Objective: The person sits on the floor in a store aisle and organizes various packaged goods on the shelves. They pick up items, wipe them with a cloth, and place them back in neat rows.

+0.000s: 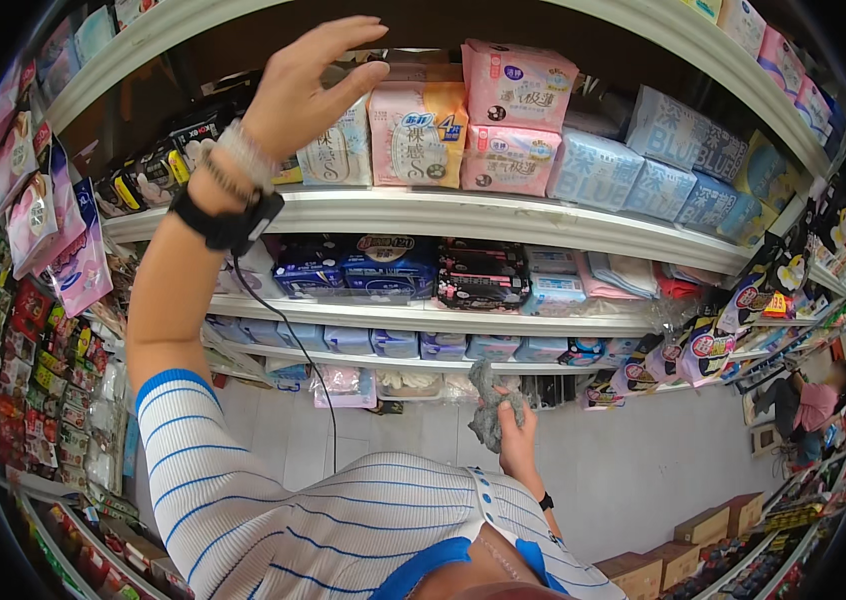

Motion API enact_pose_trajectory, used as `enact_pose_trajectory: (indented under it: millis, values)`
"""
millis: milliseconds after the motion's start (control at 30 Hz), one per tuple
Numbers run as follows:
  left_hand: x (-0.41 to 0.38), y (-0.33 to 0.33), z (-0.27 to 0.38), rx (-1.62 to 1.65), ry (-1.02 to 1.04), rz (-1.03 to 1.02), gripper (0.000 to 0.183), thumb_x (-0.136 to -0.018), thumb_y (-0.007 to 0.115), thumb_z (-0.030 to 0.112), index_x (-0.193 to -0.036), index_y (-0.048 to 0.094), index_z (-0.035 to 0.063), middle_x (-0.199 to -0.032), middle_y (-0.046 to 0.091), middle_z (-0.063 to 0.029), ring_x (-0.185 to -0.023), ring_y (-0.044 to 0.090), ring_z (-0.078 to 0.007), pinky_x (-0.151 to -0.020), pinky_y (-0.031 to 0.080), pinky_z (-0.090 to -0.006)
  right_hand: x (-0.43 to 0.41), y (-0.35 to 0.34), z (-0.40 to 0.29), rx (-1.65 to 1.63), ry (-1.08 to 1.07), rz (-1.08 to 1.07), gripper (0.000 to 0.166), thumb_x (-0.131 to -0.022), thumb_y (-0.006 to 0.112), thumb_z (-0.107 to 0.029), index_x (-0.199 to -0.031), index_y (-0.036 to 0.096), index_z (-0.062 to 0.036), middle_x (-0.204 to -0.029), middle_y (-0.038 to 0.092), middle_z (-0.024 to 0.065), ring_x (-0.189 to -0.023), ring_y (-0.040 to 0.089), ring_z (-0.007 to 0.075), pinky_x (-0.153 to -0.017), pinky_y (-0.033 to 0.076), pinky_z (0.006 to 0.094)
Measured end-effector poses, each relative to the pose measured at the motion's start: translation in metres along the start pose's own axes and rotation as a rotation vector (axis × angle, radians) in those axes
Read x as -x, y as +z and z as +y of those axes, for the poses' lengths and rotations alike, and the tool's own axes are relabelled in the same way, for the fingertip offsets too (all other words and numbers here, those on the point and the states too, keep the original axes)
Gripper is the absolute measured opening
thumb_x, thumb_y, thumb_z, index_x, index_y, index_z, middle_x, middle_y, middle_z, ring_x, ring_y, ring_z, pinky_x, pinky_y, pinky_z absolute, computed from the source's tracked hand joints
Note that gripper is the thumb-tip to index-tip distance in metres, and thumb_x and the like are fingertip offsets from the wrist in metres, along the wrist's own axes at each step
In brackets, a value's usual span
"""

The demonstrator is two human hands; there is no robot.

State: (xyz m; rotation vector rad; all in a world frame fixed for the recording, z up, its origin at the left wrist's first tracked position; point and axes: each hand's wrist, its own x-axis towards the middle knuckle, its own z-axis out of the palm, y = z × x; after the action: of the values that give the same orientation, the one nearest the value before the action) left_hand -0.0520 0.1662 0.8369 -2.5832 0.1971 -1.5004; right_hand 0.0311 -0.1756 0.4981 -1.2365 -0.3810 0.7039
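Note:
My left hand point(314, 94) is raised in front of the upper shelf, thumb apart from the fingers, with nothing seen in it. It partly hides a pale pack of sanitary pads point(335, 146). Right of it stand a pink-and-orange pad pack point(417, 135) and two stacked pink packs point(514, 124). A wristband with a black device point(228, 225) sits on my left wrist, and a cable point(295, 337) hangs from it. Low before my body, my right hand point(519, 439) grips a crumpled grey cloth point(494, 405).
Blue pad packs point(595, 169) fill the shelf's right side. White shelf edges point(423, 217) curve across the view. Bagged packs hang at left point(77, 247) and right point(715, 349). Cardboard boxes point(633, 574) stand on the floor at lower right. A person point(805, 401) sits far right.

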Motion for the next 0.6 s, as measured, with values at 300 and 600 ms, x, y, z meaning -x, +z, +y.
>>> enact_pose_trajectory:
  millis: [300, 600]
  values:
    - [0.056, -0.119, 0.155, 0.037, 0.477, 0.685, 0.04, -0.089, 0.058, 0.033, -0.117, 0.056, 0.0059, -0.115, 0.058, -0.0145, -0.104, 0.057, -0.0288, -0.088, 0.047, -0.0375, 0.014, -0.012, 0.005, 0.098, -0.006, -0.053, 0.037, -0.092, 0.055, -0.027, -0.116, 0.055, 0.0009, -0.097, 0.064, 0.0127, -0.084, 0.059, 0.0168, -0.072, 0.049, 0.0291]
    - [0.061, -0.118, 0.224, 0.198, 0.496, 0.873, 0.036, -0.089, 0.055, 0.037, -0.116, 0.056, 0.0132, -0.116, 0.057, -0.0075, -0.106, 0.054, -0.0237, -0.088, 0.046, -0.0392, 0.034, -0.018, -0.001, 0.128, 0.022, -0.113, 0.036, -0.093, 0.055, -0.029, -0.115, 0.055, -0.0008, -0.097, 0.063, 0.0134, -0.086, 0.059, 0.0184, -0.072, 0.05, 0.0309]
